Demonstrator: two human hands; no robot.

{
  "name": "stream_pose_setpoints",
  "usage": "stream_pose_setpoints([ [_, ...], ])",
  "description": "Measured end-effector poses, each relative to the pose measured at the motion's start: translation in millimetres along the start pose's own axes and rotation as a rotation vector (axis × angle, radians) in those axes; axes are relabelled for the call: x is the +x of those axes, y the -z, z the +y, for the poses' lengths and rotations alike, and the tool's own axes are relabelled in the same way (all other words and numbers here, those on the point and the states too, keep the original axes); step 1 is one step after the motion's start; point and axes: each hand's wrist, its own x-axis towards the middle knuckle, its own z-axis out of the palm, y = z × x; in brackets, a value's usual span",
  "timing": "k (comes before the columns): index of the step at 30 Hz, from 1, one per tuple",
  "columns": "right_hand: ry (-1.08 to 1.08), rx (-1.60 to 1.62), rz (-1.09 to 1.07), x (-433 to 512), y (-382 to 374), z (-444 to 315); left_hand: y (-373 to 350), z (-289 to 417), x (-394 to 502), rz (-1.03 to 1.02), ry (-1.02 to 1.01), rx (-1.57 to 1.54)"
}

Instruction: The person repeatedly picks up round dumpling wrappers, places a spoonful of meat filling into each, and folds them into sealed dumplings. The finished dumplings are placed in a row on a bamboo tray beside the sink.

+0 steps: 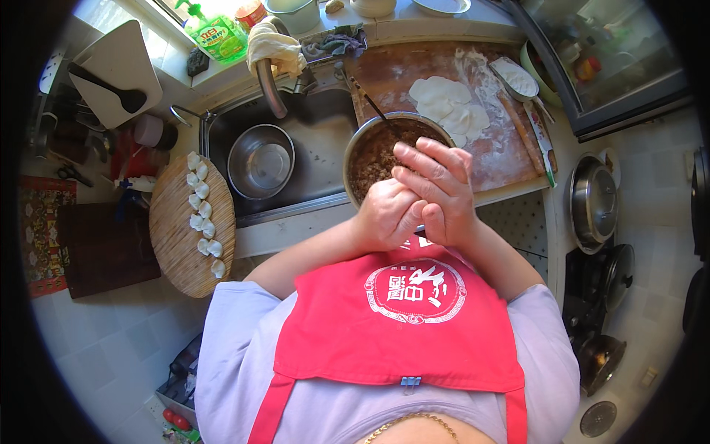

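Observation:
My left hand (391, 213) is curled and my right hand (444, 186) lies against it, its fingers extended over the near side of a metal bowl of minced filling (369, 169). Whatever may be between the palms is hidden. Chopsticks (369, 100) lean in the bowl. Beyond it, flat round dough wrappers (446, 102) overlap on a floured wooden board (388, 64). A rolling pin (521, 133) and a knife with a patterned blade (538, 133) lie at that board's right side, near a scoop of flour (516, 77). At the left, shaped dumplings (202, 208) stand in rows on a round slatted tray (172, 222).
A steel basin (262, 161) sits in the sink (321, 133) under a faucet (269, 83) with a cloth on it. A green soap bottle (219, 36) stands on the sill. A glass-paned window frame (588, 105) juts in at upper right; lidded pans (593, 202) are below it.

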Motion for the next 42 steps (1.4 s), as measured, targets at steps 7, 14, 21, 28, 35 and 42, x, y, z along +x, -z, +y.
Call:
stream_pose_setpoints([
  [7, -0.337, 0.336, 0.080, -12.5, -33.2, 17.9, -5.6, -22.5, -5.7, 0.037, 0.756, -0.600],
  [14, -0.443, 0.476, 0.026, -27.5, -31.1, 32.3, -26.7, -15.6, 0.2, 0.042, 0.784, -0.512],
  [21, -0.766, 0.832, 0.121, -56.6, -48.2, 34.5, -48.4, -47.0, -8.4, -0.093, 0.604, -0.230],
  [28, -0.856, 0.730, -0.021, -66.4, -18.1, 92.8, -53.9, -82.7, 10.2, -0.020, 1.338, -1.096],
  [35, -0.783, 0.519, 0.001, -76.4, 0.5, 96.2, -88.3, -72.4, 12.8, 0.075, 1.163, -1.001],
  [42, -0.839, 0.613, 0.069, -94.0, 13.4, 106.1, -116.5, -72.8, 19.0, 0.149, 1.287, -0.897],
])
